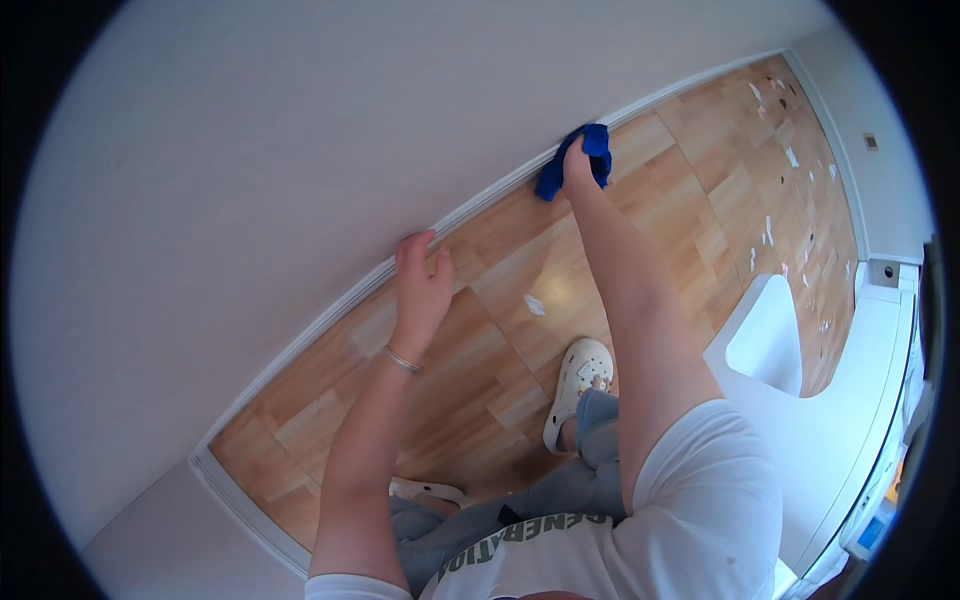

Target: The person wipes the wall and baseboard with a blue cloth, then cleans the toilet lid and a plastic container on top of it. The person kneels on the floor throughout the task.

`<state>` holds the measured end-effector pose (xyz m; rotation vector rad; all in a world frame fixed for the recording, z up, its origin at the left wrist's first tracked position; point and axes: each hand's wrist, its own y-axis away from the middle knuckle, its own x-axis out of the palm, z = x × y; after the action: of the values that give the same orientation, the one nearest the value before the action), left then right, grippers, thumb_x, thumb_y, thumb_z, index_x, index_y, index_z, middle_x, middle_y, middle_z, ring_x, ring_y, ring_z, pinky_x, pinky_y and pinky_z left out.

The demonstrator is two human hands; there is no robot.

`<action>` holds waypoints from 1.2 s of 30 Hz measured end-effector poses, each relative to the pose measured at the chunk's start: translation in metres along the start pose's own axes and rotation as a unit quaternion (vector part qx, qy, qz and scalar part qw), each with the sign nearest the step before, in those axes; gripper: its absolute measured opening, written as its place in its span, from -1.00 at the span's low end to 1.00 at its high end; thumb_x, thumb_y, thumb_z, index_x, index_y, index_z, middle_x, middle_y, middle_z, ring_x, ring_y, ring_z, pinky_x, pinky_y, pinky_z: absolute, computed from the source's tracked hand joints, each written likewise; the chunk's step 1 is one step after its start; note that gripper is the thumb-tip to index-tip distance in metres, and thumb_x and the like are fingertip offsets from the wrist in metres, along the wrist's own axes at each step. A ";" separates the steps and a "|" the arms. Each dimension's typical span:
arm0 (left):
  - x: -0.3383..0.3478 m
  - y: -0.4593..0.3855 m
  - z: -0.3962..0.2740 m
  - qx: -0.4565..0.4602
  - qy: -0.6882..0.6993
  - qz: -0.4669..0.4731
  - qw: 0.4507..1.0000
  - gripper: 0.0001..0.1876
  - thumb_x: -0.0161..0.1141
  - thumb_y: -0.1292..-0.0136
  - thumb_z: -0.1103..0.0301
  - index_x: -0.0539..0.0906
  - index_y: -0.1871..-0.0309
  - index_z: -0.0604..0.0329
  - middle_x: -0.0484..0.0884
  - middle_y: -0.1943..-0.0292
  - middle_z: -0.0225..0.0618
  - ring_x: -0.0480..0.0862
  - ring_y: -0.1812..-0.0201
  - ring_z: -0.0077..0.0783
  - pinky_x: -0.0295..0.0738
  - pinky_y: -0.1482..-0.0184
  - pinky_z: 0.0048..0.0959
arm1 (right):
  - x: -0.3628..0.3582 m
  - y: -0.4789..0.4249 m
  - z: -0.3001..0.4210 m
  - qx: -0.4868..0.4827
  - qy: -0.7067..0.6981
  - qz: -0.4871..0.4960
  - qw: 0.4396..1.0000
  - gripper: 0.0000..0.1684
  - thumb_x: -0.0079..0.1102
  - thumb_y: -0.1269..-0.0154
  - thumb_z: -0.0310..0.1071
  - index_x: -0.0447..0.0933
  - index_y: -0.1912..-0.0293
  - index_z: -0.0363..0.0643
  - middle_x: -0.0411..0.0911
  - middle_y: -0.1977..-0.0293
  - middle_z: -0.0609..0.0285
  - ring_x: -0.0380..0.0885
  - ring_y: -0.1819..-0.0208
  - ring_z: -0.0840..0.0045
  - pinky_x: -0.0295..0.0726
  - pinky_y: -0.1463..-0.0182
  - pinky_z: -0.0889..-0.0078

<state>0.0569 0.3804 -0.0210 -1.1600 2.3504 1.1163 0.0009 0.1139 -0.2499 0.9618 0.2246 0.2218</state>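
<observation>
A dark blue cloth (596, 142) is bunched under my right hand (576, 169), which presses it against the white baseboard (499, 187) along the wall. Parts of the fingers are hidden by the cloth's folds. My left hand (422, 289) is nearer to me, its fingertips touching the top of the same baseboard. No object is in that hand, and its thumb stands apart from the fingers. On the wood-patterned floor (517, 360) between my arms lies a white paper scrap (534, 304).
My white clogs (581, 375) stand on the floor. White furniture (840, 375) with a rounded cut-out stands at my right. Several paper scraps (792, 157) and dark bits litter the far right floor. A wall socket (870, 142) sits on the far wall.
</observation>
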 end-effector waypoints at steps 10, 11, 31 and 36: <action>-0.027 0.023 0.034 -0.051 0.048 -0.005 0.997 -0.60 0.08 -0.38 0.27 0.48 -0.19 0.32 0.62 0.00 -0.04 0.62 -0.05 -0.13 0.47 -0.13 -0.31 | 0.090 0.119 -0.120 -0.125 -0.145 0.024 0.981 -0.34 -0.25 -0.56 0.03 0.32 -0.20 -0.45 0.38 -0.24 0.02 0.36 -0.20 0.30 0.28 -0.30 0.34; -0.034 0.029 0.046 -0.073 0.051 -0.017 0.996 -0.59 0.08 -0.38 0.26 0.48 -0.19 0.33 0.65 0.03 -0.05 0.64 -0.03 -0.13 0.48 -0.12 -0.30 | 0.107 0.164 -0.120 -0.097 -0.130 0.015 0.987 -0.34 -0.25 -0.56 0.03 0.32 -0.18 -0.49 0.38 -0.24 -0.02 0.36 -0.20 0.27 0.27 -0.31 0.34; -0.228 0.131 0.195 -0.314 0.323 -0.343 0.824 -0.73 0.07 -0.32 0.39 0.56 -0.01 0.35 0.65 0.19 -0.15 0.64 0.26 -0.32 0.58 0.24 -0.36 | 0.179 0.511 -0.225 0.046 0.360 0.485 0.796 -0.13 -0.32 -0.42 0.28 0.44 -0.15 -0.41 0.41 -0.15 -0.38 0.32 -0.29 -0.08 0.26 -0.36 0.19; -0.250 0.130 0.243 -0.334 0.277 -0.573 0.695 -0.70 -0.01 -0.28 0.40 0.56 0.01 0.37 0.66 0.14 -0.06 0.63 0.15 -0.20 0.55 0.06 -0.29 | 0.162 0.515 -0.192 -0.160 0.460 0.548 0.680 -0.50 0.01 -0.38 -0.06 0.48 -0.04 -0.33 0.55 0.07 -0.19 0.52 0.00 0.03 0.49 -0.06 0.16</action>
<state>0.0971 0.7476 0.0245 -2.9094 0.7961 1.1165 0.0558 0.5953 0.0565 0.4321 0.4842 1.8394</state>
